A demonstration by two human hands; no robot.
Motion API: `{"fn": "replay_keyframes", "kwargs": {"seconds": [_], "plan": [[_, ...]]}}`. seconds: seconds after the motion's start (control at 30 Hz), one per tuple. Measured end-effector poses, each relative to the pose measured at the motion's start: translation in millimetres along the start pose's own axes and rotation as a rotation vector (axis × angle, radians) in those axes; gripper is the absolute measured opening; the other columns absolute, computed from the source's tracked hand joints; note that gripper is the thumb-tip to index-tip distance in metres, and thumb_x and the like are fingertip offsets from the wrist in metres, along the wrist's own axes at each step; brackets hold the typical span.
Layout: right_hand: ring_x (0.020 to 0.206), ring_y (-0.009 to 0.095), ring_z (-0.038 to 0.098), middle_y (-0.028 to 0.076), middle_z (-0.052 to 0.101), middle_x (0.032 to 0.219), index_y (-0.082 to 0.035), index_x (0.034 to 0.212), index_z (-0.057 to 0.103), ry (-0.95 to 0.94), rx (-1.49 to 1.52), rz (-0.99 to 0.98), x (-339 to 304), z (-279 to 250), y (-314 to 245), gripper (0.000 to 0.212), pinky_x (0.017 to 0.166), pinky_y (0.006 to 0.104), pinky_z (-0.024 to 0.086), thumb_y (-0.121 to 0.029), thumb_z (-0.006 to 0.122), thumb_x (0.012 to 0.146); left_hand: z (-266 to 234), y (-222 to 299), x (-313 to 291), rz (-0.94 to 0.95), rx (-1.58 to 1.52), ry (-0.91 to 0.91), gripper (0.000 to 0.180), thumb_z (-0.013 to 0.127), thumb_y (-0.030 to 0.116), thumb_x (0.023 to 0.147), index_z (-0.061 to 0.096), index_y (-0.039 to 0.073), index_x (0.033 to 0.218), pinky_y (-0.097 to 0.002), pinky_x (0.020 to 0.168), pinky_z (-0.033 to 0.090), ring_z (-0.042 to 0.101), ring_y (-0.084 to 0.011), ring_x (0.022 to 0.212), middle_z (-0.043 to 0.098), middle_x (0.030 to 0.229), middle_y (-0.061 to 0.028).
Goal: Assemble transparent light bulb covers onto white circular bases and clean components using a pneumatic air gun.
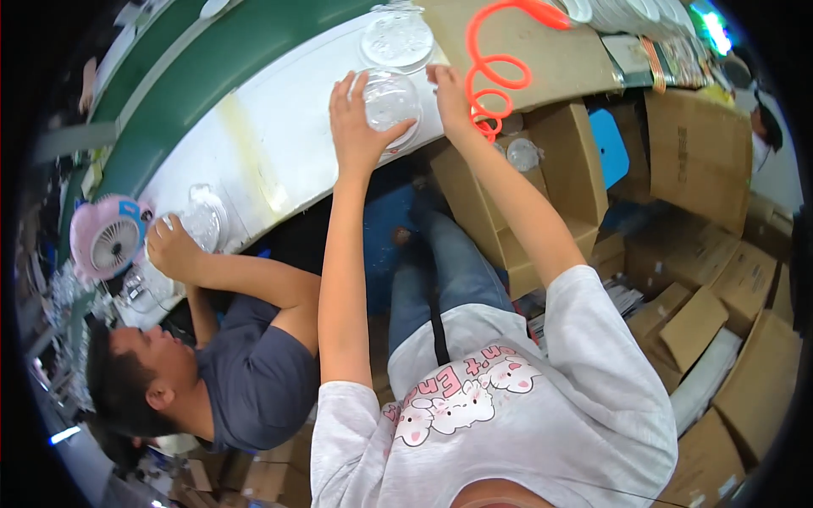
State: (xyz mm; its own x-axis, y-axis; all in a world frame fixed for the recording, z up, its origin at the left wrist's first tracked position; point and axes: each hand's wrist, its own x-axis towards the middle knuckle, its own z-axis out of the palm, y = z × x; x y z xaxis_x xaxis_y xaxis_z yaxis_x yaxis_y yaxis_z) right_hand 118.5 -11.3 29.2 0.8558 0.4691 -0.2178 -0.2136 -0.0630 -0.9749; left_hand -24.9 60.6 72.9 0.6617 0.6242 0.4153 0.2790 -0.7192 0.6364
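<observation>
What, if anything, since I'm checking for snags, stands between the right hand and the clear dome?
Nothing visible, only a gap: the orange hose is on the right hand's other side, away from the dome.

Wears a loose, creased, pale grey tee (584, 415), printed with white cartoon cats (468, 408). Shows pink lettering (450, 383) just beyond the cats, short, wide sleeves (583, 315) to either side of them, and a round neckline (487, 483) nearer than them. Has blue jeans (464, 269) and a narrow black strap (439, 332) beyond the cats.
</observation>
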Motion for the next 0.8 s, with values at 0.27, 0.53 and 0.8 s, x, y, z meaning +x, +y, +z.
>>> {"fn": "replay_keyframes", "kwargs": {"seconds": [0.27, 0.53, 0.8], "plan": [[0.082, 0.024, 0.061, 0.014, 0.063, 0.079, -0.005, 0.089, 0.062, -0.001, -0.305, -0.107, 8.4, -32.7, 80.4, 0.024, 0.07, 0.0363, 0.046, -0.025, 0.052, 0.08, 5.6, 8.9, 11.3, 0.018, 0.003, -0.068, 0.092, 0.084, 0.031, 0.054, 0.038, 0.001, 0.127, -0.041, 0.102, 0.028, 0.03, -0.0338, 0.124, 0.033, 0.133, -0.0187], [0.08, 0.033, 0.055, 0.015, 0.058, 0.083, -0.006, 0.088, 0.061, 0.26, -0.345, -0.194, -14.0, -8.6, 68.5, 0.016, 0.07, 0.0439, 0.043, -0.018, 0.059, 0.077, 8.6, 16.2, 10.8, -0.074, -0.09, -0.174, 0.097, 0.084, 0.022, 0.056, 0.029, -0.001, 0.133, -0.0422, 0.104, 0.023, 0.027, -0.0323, 0.127, 0.03, 0.133, -0.0175], [0.088, 0.03, 0.051, 0.011, 0.053, 0.094, -0.005, 0.1, 0.056, 0.275, -0.381, -0.335, -41.7, -6.9, 62.9, 0.023, 0.077, 0.0405, 0.042, -0.014, 0.058, 0.079, -42.0, 5.1, 36.8, -0.189, 0.058, -0.46, 0.068, 0.074, 0.012, 0.065, 0.041, -0.002, 0.123, -0.0358, 0.101, 0.029, 0.038, -0.0266, 0.119, 0.042, 0.123, -0.0145]]}}
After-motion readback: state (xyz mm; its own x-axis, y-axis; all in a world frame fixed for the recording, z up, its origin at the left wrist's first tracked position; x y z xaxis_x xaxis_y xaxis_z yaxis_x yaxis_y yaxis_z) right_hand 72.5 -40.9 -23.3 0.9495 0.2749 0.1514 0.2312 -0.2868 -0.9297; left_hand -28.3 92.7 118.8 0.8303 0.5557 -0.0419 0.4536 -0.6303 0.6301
